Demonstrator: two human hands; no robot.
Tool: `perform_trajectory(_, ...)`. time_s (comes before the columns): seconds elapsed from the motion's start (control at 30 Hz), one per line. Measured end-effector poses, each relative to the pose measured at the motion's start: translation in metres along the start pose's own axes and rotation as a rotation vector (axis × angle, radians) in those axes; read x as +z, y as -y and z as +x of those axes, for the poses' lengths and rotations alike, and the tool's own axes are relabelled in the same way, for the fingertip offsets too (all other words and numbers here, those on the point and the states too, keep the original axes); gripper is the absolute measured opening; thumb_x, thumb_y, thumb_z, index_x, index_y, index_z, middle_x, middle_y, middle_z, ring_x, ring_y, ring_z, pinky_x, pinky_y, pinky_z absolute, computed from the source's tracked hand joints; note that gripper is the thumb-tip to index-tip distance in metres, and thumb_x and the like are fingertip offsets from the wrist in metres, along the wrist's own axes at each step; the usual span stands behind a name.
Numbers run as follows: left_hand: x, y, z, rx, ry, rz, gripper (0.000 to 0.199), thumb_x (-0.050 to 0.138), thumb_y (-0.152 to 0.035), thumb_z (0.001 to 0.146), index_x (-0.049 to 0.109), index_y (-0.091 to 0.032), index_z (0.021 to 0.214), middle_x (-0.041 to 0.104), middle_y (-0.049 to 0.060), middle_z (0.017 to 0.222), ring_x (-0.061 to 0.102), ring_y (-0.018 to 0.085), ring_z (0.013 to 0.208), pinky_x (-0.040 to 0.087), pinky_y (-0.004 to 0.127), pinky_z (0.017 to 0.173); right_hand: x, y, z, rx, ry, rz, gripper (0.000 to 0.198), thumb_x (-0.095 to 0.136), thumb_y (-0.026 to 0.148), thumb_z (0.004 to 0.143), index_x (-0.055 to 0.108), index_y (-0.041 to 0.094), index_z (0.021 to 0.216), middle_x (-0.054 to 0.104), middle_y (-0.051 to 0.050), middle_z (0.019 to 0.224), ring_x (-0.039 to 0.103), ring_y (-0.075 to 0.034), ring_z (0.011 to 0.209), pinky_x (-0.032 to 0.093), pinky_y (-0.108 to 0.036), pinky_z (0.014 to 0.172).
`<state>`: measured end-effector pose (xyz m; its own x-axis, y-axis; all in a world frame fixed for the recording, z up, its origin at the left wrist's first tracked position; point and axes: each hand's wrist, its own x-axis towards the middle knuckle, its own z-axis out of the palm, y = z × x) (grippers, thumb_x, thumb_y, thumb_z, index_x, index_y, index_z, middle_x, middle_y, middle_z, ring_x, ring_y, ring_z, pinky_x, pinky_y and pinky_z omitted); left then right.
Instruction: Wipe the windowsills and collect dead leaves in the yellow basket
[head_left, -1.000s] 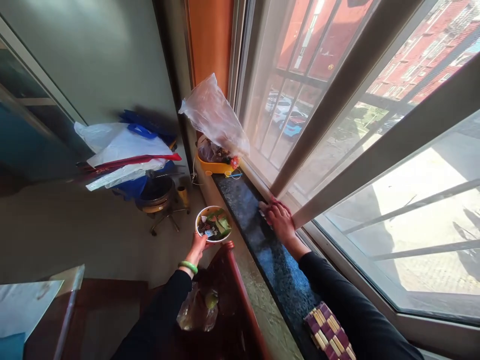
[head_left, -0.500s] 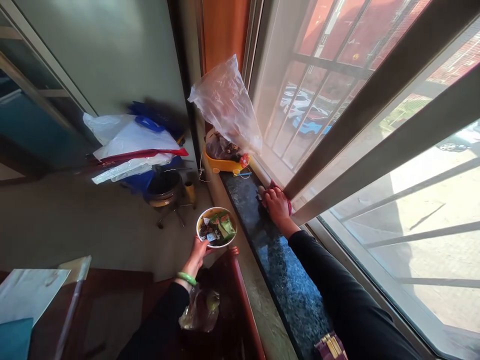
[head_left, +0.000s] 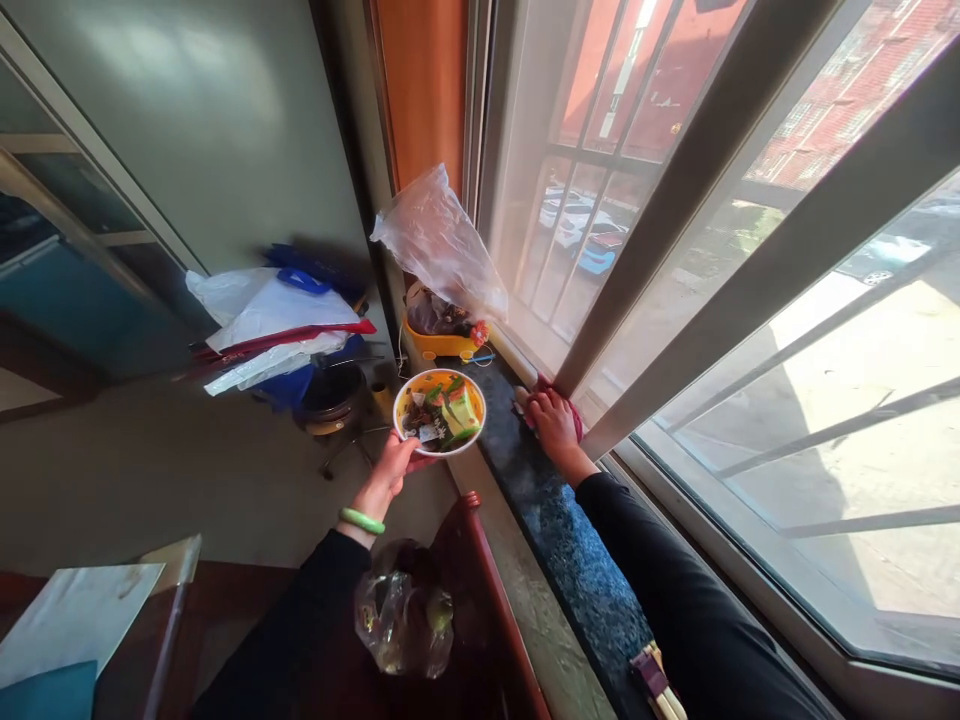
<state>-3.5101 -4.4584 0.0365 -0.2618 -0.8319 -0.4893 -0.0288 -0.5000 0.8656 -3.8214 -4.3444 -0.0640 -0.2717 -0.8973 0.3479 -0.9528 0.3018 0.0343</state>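
Observation:
My left hand (head_left: 386, 470), with a green bangle (head_left: 362, 521) at its wrist, grips the near left rim of a round bowl (head_left: 420, 384). The bowl is white outside and yellow inside, and it holds a green packet (head_left: 457, 410) and other small wrappers. It is held up beside the sill's inner edge. My right hand (head_left: 555, 425) is closed over a dark red cloth (head_left: 576, 420) on the stone sill (head_left: 559, 530), at the foot of the window frame. Part of the cloth is hidden under the fingers.
A yellow wheeled planter (head_left: 442, 343) stands at the sill's far end, with a clear plastic bag (head_left: 442, 240) over it. Below the bowl are a red-brown chair (head_left: 491, 590) and another clear bag (head_left: 405, 620). Wooden sticks (head_left: 658, 682) lie on the near sill. Bags (head_left: 277, 315) cover a stool at left.
My left hand has carried the bowl forward and slightly right, nearer the planter. My right hand stays on the cloth. The view has shifted a little.

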Motion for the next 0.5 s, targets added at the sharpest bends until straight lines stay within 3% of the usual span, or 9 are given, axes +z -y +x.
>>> perform_trajectory(0.27, 0.08, -0.02, 0.026, -0.027, 0.09, -0.014, 0.019, 0.061, 0.002, 0.077, 0.054, -0.016, 0.081, 0.064, -0.001, 0.067, 0.064, 0.012, 0.056, 0.064, 0.032, 0.063, -0.007, -0.005, -0.039, 0.031, -0.047, 0.031, 0.024, 0.059, 0.021, 0.095, 0.068, 0.019, 0.117, 0.065, -0.012, 0.128, 0.041, -0.032, 0.133, 0.037, -0.045, 0.111)
perform_trajectory(0.4, 0.105, -0.033, 0.049, -0.007, 0.089, -0.007, 0.011, 0.066, -0.008, 0.082, 0.059, -0.015, 0.086, 0.066, 0.001, 0.073, 0.064, 0.012, 0.062, 0.064, 0.031, 0.066, -0.011, -0.001, -0.042, 0.058, -0.074, 0.062, 0.02, 0.058, 0.02, 0.096, 0.069, 0.02, 0.113, 0.065, -0.012, 0.126, 0.042, -0.031, 0.133, 0.038, -0.045, 0.11)
perform_trajectory(0.5, 0.114, -0.035, 0.056, 0.032, 0.084, -0.005, 0.013, 0.068, -0.019, 0.088, 0.061, -0.016, 0.098, 0.07, 0.005, 0.09, 0.067, 0.014, 0.074, 0.063, 0.031, 0.072, -0.014, 0.001, -0.04, 0.065, -0.075, 0.084, 0.019, 0.058, 0.021, 0.097, 0.069, 0.02, 0.112, 0.065, -0.012, 0.126, 0.043, -0.031, 0.134, 0.039, -0.045, 0.11)
